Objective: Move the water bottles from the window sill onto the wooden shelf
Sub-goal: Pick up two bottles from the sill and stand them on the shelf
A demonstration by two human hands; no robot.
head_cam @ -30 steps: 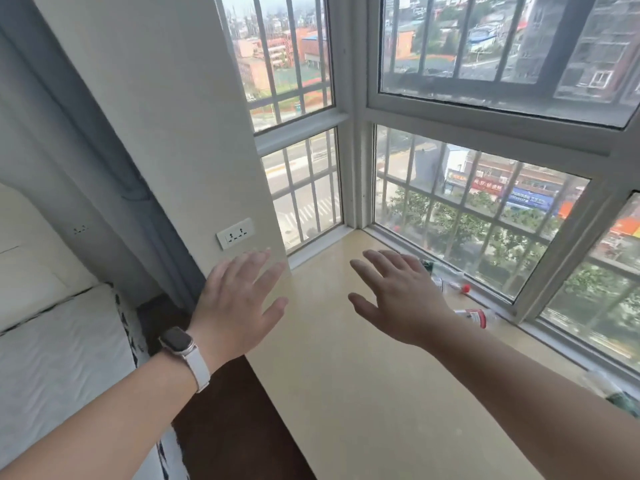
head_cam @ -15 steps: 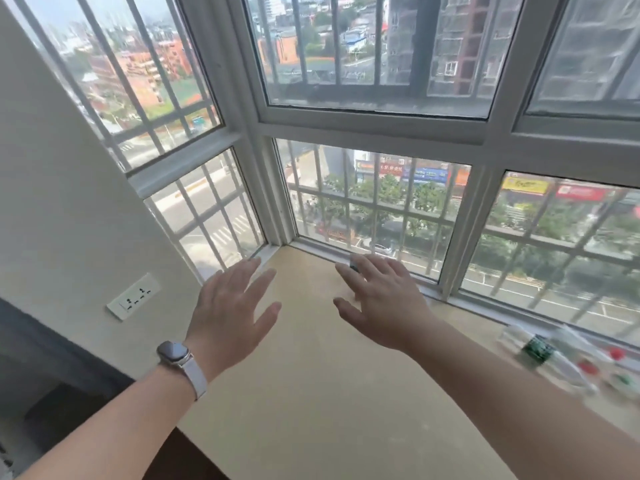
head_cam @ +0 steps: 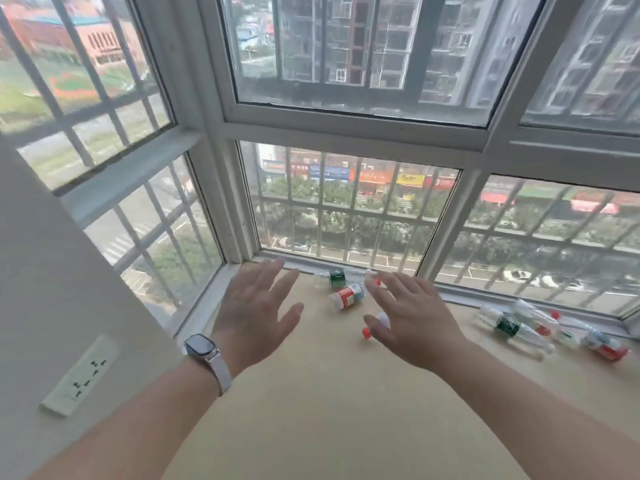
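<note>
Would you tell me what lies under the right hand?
A bottle shows only its red cap and clear neck beside the right hand; its body and label are covered.

Centre of frame: left hand (head_cam: 254, 317) and right hand (head_cam: 412, 320), fingers (head_cam: 268, 280) spread, backs up, above a beige window sill (head_cam: 329, 393). Just beyond, a red-labelled bottle (head_cam: 348, 295) and a green-labelled bottle (head_cam: 336, 277) lying flat by the window frame (head_cam: 346, 263). Far right, more bottles (head_cam: 519, 327) lying together. Lower left, a wall socket (head_cam: 81, 375).

Our view swings right: a green-labelled bottle (head_cam: 336, 278) and a red-labelled bottle (head_cam: 348, 296) now show between our left hand (head_cam: 252, 317) and right hand (head_cam: 415, 320), and the bottle cluster (head_cam: 519, 327) comes fully into view.
</note>
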